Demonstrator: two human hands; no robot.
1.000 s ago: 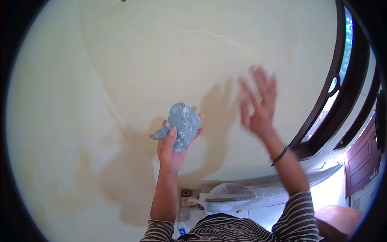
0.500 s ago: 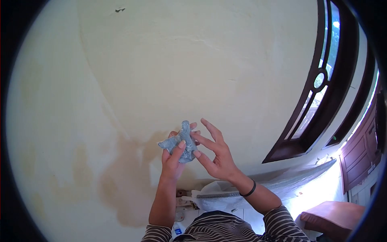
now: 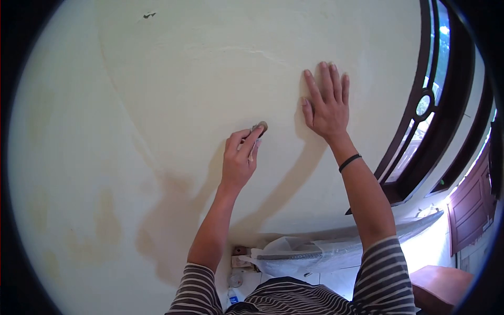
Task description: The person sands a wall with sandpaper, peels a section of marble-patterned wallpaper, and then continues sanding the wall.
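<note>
My left hand (image 3: 240,157) is closed on a small, crumpled grey piece (image 3: 260,127) that looks like worn sandpaper. Most of it is hidden by my fingers, and one end shows at the fingertips against the cream wall (image 3: 199,100). Higher up and to the right, my right hand (image 3: 329,111) lies flat on the wall with its fingers spread, holding nothing. A dark band (image 3: 350,163) circles my right wrist.
A dark wooden window frame (image 3: 399,142) borders the wall on the right. Below lies something long under clear plastic sheeting (image 3: 310,252), beside a small bottle (image 3: 232,297). A brown padded seat (image 3: 441,283) and a wooden door (image 3: 475,194) stand farther right. The wall has a chip (image 3: 149,16).
Both hands have separated and reached up to the wall. The left carried the grey sandpaper-like piece there; the right let go of its edge and now rests flat.
</note>
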